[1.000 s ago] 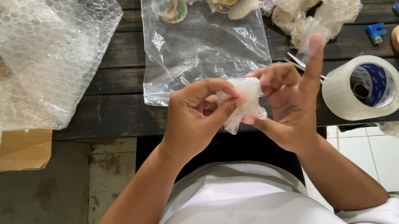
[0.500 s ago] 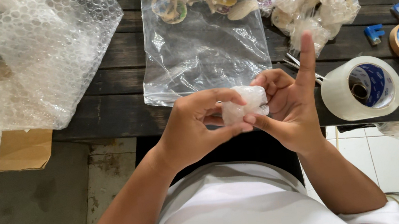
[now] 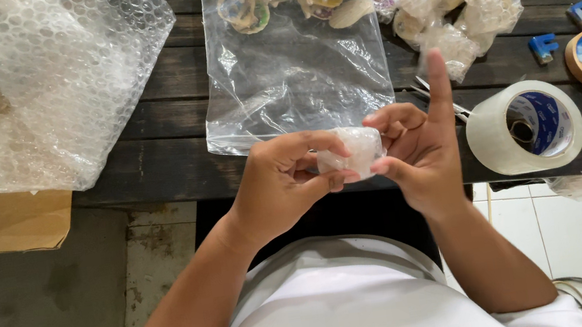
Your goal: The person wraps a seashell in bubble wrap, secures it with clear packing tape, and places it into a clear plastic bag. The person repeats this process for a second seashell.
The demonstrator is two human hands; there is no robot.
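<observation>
Soft, even daylight fills the scene — bright, with no harsh shadows. The bubble wrap sheet (image 3: pixel 45 84) and clear plastic bag (image 3: pixel 293 72) throw white glare. Beneath the dark wooden table (image 3: pixel 155 167) the floor sits dimmer. Focus is sharp throughout — straight lines bow slightly near the edges.

1. Both bare forearms raised from the lower corners, converging at the middle.
2. Left hand (image 3: pixel 285 183) curled, back toward the camera, thumb and fingertips pinched shut on a small bubble-wrapped bundle (image 3: pixel 352 151).
3. Right hand (image 3: pixel 420 153) palm-inward opposite, thumb and lower fingers pressed on the same bundle.
4. Right index finger extended straight up, apart from the other fingers.
</observation>
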